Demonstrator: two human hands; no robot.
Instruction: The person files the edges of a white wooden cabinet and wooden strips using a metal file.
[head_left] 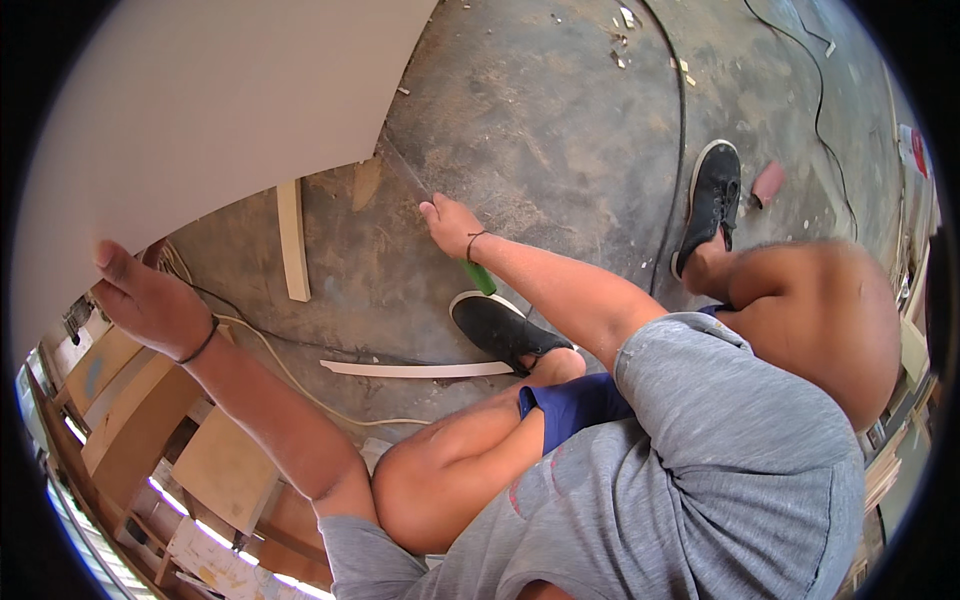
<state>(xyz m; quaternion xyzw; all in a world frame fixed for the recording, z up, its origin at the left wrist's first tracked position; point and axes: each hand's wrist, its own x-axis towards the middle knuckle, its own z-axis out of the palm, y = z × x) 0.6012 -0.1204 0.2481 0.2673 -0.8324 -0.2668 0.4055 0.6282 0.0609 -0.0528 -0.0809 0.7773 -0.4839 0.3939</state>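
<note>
A large pale panel (230, 110) fills the upper left, with a curved near edge and a corner pointing toward my right hand. My left hand (150, 300) grips that near edge at the far left, thumb on the top face and the other fingers partly hidden. In my closed right hand (452, 226) is a flat metal file (405, 172), its green handle showing below the wrist. The file's blade slants up to the panel's corner and seems to touch its side edge; the tip is partly hidden there.
On the stained concrete floor lie a pale wood strip (292, 240), a thin white curved offcut (415, 369) and a reddish rolled piece (768, 185). A black cable (683, 120) crosses near my feet. Wooden boards (225, 470) stand at lower left.
</note>
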